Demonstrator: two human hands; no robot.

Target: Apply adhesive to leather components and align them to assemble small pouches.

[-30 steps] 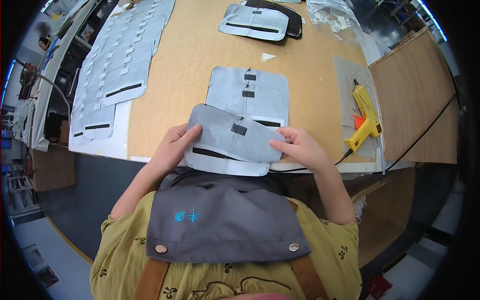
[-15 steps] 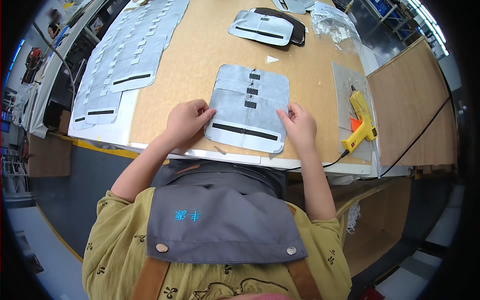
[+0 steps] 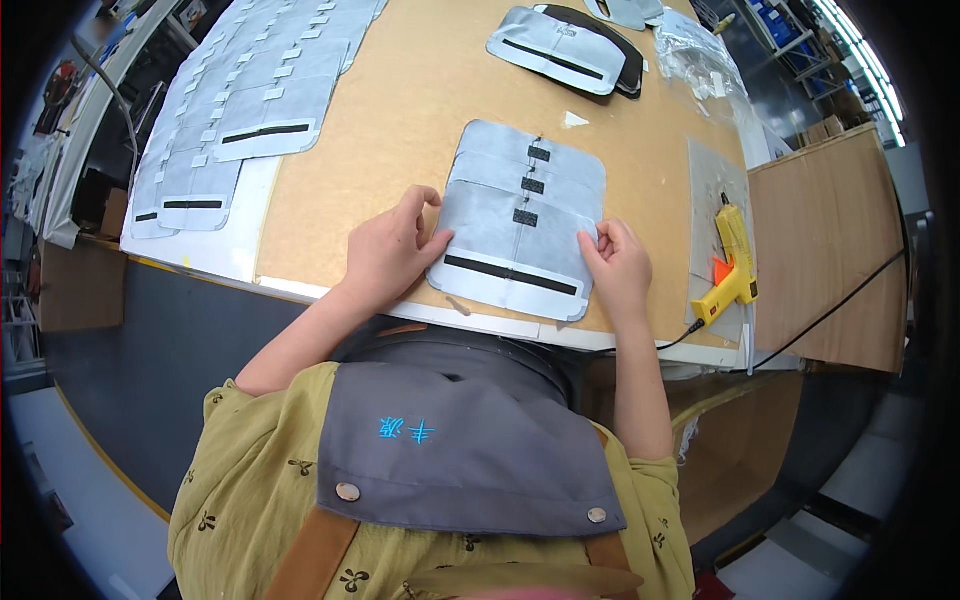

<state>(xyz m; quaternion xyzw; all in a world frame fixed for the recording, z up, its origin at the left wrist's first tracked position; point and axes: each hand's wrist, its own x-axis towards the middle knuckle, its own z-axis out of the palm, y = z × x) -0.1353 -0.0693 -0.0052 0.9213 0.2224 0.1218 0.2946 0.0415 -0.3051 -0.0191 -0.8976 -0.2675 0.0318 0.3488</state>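
Observation:
A light grey fabric panel (image 3: 490, 210) with rounded corners lies in front of me at the table's near edge. Three small black patches run down its middle, and a black strip crosses its lower part. My left hand (image 3: 393, 248) is at the panel's left edge, thumb on top and index finger raised; its other fingers are curled, partly hidden. At the right edge, my right hand (image 3: 620, 265) pinches the panel between thumb and bent fingers.
Overlapping grey panels (image 3: 265, 95) with white tabs cover the table's left side. A grey and black stack (image 3: 560, 50) lies at the far side, near clear plastic bags (image 3: 700, 65). To the right, a yellow glue gun (image 3: 735, 255) with a black cord rests beside a wooden board (image 3: 825, 240).
The whole view has shifted, so panel and hands appear a little farther right. My left index finger has lifted from the panel's edge. My right hand keeps its place at the right edge.

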